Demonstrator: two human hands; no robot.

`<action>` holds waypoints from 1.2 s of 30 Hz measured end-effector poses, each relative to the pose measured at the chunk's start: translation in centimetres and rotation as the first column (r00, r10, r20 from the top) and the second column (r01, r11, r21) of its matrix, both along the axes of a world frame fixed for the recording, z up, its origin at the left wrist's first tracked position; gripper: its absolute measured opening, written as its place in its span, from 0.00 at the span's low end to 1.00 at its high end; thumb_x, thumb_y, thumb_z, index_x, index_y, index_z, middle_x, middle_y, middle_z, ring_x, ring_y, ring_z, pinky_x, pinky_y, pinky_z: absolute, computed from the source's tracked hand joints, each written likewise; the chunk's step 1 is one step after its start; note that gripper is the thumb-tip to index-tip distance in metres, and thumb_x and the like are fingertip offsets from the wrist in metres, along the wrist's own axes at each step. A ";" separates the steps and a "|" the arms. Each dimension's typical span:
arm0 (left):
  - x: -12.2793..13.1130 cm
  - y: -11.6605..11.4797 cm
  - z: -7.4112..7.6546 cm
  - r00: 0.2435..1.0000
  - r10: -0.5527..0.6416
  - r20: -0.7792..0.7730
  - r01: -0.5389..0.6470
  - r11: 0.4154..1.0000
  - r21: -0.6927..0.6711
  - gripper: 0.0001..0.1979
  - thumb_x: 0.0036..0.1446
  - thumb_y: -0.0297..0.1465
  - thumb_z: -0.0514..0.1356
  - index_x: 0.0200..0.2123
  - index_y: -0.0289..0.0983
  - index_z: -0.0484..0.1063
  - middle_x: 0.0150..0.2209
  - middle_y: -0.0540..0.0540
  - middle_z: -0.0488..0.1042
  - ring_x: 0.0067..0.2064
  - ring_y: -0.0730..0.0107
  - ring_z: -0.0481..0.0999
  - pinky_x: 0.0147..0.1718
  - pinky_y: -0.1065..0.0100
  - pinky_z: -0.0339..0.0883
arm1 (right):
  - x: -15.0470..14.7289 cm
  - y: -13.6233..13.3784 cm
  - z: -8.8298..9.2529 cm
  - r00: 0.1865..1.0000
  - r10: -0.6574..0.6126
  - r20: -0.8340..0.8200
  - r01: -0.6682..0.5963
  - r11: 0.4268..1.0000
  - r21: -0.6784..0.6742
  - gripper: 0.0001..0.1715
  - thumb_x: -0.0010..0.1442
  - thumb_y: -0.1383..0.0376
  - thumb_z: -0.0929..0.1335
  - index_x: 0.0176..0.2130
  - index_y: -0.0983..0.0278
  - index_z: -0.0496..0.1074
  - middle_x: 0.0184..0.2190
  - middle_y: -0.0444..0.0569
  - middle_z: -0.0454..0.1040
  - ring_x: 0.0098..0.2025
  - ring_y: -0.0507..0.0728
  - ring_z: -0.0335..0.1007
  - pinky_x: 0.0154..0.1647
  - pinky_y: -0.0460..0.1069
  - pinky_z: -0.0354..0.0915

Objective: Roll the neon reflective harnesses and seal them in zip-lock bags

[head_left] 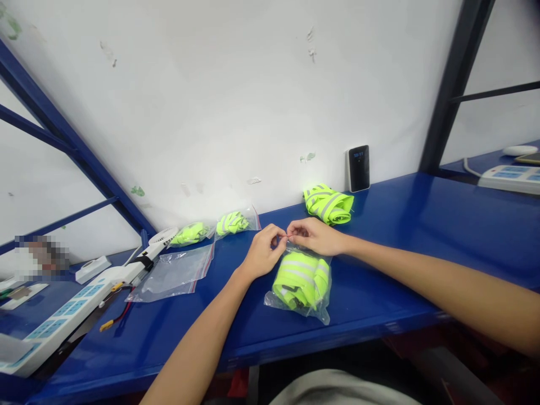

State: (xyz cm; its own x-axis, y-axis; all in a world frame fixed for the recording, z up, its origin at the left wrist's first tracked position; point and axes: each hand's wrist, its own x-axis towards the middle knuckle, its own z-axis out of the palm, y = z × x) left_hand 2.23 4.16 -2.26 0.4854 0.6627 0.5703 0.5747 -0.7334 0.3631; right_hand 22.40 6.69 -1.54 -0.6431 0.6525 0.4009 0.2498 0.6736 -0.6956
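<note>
left hand (264, 253), right hand (316, 236) pinching red-edged top of clear plastic zip bag (297, 306) holding folded neon-yellow reflective vest (299, 278), near blue counter (379, 281) edge; two bagged vests (231, 223), one empty bag (172, 275) left; one loose vest (328, 203) far right.

Workshop/packing area: blue steel bench (379, 304), power strips (54, 320), bagged hi-vis vests (299, 278).

Scuffed white wall (236, 95), glossy blue bench (422, 216)
</note>
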 end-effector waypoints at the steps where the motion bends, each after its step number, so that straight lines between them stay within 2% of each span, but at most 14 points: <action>1: 0.0 0.0 0.1 1.000 -0.003 0.004 0.003 1.000 0.006 0.06 0.63 0.31 0.53 0.35 0.37 0.67 0.31 0.49 0.67 0.32 0.72 0.66 0.33 0.69 0.61 | 0.0 -0.1 0.0 1.000 -0.008 -0.006 0.008 1.000 0.005 0.10 0.60 0.61 0.65 0.33 0.65 0.70 0.23 0.42 0.66 0.26 0.51 0.60 0.28 0.45 0.57; 6: 0.1 -0.2 0.4 1.000 -0.008 0.018 0.008 1.000 0.008 0.07 0.63 0.31 0.53 0.34 0.37 0.68 0.32 0.48 0.67 0.32 0.71 0.68 0.33 0.69 0.63 | 0.0 -0.2 0.0 0.999 -0.047 -0.026 0.047 0.999 0.026 0.10 0.60 0.61 0.66 0.34 0.66 0.72 0.23 0.42 0.67 0.26 0.51 0.61 0.28 0.45 0.57; 15: 0.0 -0.3 0.0 1.000 0.005 -0.008 -0.005 1.000 0.018 0.08 0.64 0.33 0.52 0.35 0.37 0.68 0.32 0.48 0.69 0.33 0.71 0.69 0.34 0.68 0.63 | 0.2 -0.2 -0.1 1.000 -0.023 0.019 0.022 0.997 0.072 0.10 0.61 0.62 0.65 0.35 0.66 0.72 0.24 0.43 0.69 0.26 0.50 0.61 0.28 0.45 0.58; 25: 0.1 -0.4 0.1 0.999 -0.007 -0.046 0.006 1.000 -0.027 0.12 0.67 0.36 0.49 0.36 0.37 0.67 0.33 0.48 0.69 0.34 0.69 0.68 0.35 0.67 0.62 | -0.1 -0.8 0.4 0.993 -0.110 0.035 0.104 0.985 0.141 0.11 0.61 0.61 0.65 0.32 0.65 0.72 0.23 0.44 0.71 0.25 0.52 0.63 0.28 0.46 0.58; 30: -0.2 -0.3 0.3 0.998 -0.001 -0.060 0.002 1.000 0.023 0.12 0.66 0.34 0.49 0.34 0.37 0.67 0.33 0.47 0.68 0.34 0.69 0.67 0.36 0.66 0.61 | -0.3 -0.8 0.5 0.989 -0.139 0.056 0.133 0.986 0.097 0.14 0.61 0.59 0.65 0.35 0.66 0.76 0.24 0.46 0.73 0.26 0.52 0.64 0.28 0.46 0.58; 36: -0.2 0.0 0.1 0.999 -0.010 -0.043 0.011 1.000 0.019 0.12 0.66 0.33 0.49 0.35 0.37 0.68 0.33 0.47 0.69 0.35 0.68 0.68 0.36 0.66 0.62 | -0.1 -0.1 0.4 0.989 -0.131 0.063 0.127 0.990 0.069 0.17 0.59 0.56 0.66 0.33 0.67 0.76 0.23 0.46 0.73 0.25 0.52 0.63 0.26 0.46 0.58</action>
